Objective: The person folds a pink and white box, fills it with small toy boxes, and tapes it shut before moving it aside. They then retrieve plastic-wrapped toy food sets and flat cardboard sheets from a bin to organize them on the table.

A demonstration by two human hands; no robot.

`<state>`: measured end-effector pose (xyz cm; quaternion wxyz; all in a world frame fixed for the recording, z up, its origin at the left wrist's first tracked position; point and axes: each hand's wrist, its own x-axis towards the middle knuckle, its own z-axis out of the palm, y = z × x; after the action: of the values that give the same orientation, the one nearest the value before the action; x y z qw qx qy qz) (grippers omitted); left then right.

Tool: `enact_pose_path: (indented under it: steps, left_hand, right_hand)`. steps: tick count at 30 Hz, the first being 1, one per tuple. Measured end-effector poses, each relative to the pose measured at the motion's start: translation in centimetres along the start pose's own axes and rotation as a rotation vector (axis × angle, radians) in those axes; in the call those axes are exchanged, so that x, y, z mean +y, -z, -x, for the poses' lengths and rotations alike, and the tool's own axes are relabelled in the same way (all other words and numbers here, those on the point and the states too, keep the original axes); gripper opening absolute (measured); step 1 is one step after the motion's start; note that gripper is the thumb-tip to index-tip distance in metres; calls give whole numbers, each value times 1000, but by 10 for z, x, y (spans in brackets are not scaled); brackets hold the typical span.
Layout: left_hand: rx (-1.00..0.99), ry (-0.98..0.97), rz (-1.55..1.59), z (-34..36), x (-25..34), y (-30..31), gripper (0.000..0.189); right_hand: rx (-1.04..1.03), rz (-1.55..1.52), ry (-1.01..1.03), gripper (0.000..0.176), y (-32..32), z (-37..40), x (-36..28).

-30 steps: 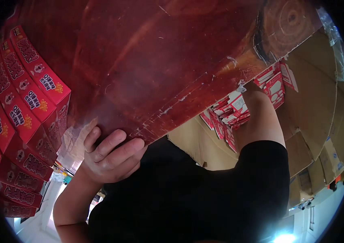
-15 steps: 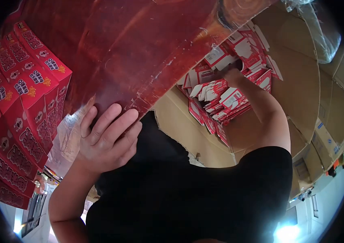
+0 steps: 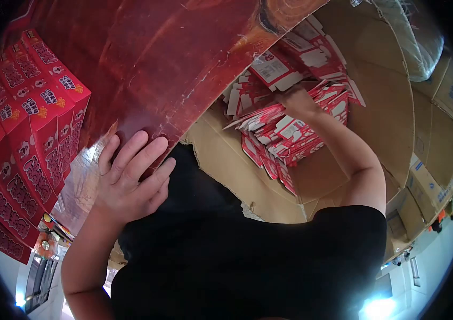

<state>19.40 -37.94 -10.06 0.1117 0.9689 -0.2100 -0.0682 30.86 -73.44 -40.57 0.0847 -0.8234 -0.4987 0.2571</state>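
My left hand [image 3: 130, 178] lies flat with spread fingers on the near edge of a dark red wooden table [image 3: 184, 48]; it holds nothing. My right hand [image 3: 297, 100] reaches into a big brown cardboard box [image 3: 381, 96] below the table's right side. It is sunk into a heap of flat folded red-and-white cartons [image 3: 285, 133]. Its fingers are hidden among them, so the grip does not show. My black shirt fills the lower part of the view.
Assembled red printed boxes [image 3: 29, 122] are stacked in rows on the table's left side. More brown cardboard boxes [image 3: 423, 181] stand at the right. A clear plastic-wrapped bundle [image 3: 418, 42] lies at the upper right.
My view has tilted, so more of the cardboard box shows. My right hand has pushed deeper into the flat cartons. My left hand's fingers have flattened on the table edge.
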Motion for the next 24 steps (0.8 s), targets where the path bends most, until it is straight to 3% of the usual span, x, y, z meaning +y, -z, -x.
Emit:
enact_pose_path:
  steps: [2,7,10,13,16,18,20,22,24]
  left_hand:
    - [10,-7,3,1,-1,-1,24]
    - [11,-6,28,2,0,0,24]
    - [10,-7,53,1,-2,1,24]
    - [-8,8,67,1,-2,3,23]
    - [-50,-15,54,0,-2,4,29]
    - [-71,-24,60,1,-3,6,31]
    - [-64,-16,100,1,-5,6,30]
    - [-47,-20,138,0,-6,6,28]
    - [-39,-17,153,3,-8,6,27]
  right_hand:
    - [-88,-47,-17,29,-3,2,-15]
    - [-301,-29,-85,49,9,-6,-26]
    - [-124,31,75,57,-10,4,-17]
    - [-145,170,37,54,-23,-1,-15]
    - [-296,194,-43,52,-26,-30,-16]
    - [-387,-498,47,33,-31,-46,18]
    - [-486,137,4,24,-42,-59,0]
    - [-435,-460,131,18,-42,-48,32]
    - [-343,-618,164,20,-27,-47,37]
